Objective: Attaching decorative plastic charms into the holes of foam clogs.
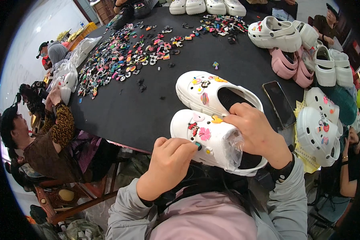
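A white clog (180,130) with holes lies tilted in front of me, its toe to the left. It bears a pink flower, a red charm, a yellow charm and a small daisy; clear plastic (235,148) bunches in its opening. My left hand (166,168) is closed, pinching a small dark green shoe charm (198,145) against the clog's near side. My right hand (257,130) grips the clog's upper at the opening, by the yellow charm (217,119); some fingertips are hidden. Just behind, a second white clog (186,88) carries several charms.
Many loose charms (120,60) are spread over the black table (120,116). A phone (279,104) lies right of the clogs. White clogs (276,36), pink clogs (284,64) and decorated white clogs (318,136) line the right side. A co-worker (40,148) handles a bagged clog at left.
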Available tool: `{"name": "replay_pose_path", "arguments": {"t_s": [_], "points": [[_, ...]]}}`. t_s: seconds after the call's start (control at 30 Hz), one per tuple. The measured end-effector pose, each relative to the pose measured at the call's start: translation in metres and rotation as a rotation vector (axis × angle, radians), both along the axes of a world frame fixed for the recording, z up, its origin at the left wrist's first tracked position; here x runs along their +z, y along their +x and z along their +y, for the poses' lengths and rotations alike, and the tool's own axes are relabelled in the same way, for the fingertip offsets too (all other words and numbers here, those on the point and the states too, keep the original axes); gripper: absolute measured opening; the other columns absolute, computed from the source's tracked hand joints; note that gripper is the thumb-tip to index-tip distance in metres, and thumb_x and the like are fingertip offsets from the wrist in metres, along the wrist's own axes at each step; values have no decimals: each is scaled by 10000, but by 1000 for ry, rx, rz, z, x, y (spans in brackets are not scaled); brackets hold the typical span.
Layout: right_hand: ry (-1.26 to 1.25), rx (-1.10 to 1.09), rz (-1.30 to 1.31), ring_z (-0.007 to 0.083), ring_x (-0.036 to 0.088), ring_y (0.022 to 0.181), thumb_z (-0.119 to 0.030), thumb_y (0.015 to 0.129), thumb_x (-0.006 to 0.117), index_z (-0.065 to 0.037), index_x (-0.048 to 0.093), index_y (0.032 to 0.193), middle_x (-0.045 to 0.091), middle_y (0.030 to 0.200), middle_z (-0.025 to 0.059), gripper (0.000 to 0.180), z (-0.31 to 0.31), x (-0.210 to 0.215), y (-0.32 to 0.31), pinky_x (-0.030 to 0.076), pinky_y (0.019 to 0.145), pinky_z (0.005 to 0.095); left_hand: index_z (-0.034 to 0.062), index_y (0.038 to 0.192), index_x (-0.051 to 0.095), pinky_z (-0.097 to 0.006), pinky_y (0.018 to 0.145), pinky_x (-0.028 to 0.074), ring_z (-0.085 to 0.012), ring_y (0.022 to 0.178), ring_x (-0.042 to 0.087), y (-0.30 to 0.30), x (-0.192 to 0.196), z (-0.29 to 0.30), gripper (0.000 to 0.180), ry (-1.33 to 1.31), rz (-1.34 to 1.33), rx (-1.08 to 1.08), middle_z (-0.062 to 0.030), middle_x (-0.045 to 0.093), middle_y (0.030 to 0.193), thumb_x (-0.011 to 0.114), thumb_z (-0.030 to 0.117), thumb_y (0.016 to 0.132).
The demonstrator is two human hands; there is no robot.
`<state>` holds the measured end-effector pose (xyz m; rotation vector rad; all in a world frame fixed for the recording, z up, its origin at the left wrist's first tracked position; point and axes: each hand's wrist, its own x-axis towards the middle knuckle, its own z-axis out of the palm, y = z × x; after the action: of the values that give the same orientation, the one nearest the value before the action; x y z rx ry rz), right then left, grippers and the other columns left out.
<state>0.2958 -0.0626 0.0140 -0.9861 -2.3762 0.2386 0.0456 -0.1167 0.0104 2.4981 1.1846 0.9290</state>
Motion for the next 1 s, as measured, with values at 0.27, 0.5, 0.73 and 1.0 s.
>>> {"name": "replay_pose_path", "arguments": {"t_s": [0.27,0.5,0.73,1.0], "points": [[-11,-19,-6,322,566,796,-74,597,698,-22,637,881,545,838,128,295,-2,0,-2,477,680,422,57,902,639,-360,677,384,-224,724,600,11,1,-3,168,99,122,51,-44,641,829,686,-2,752],[10,-33,-7,323,567,792,-83,606,698,-19,625,845,537,819,126,259,-3,-1,-3,476,658,422,75,855,623,-357,689,367,-200,692,578,17,-1,1,154,154,171,33,-31,617,789,662,16,718],[8,-47,-38,323,565,798,-106,611,701,-16,610,818,534,824,130,243,-3,0,-5,472,648,422,93,819,613,-354,682,345,-185,656,541,26,-7,4,139,250,247,53,-2,556,751,642,30,698],[3,-110,-78,339,562,844,-39,576,697,5,620,894,552,881,146,330,-4,0,-4,486,726,418,91,834,635,-357,690,353,-182,682,553,27,-21,15,157,262,151,94,-5,566,775,660,24,694]]}}
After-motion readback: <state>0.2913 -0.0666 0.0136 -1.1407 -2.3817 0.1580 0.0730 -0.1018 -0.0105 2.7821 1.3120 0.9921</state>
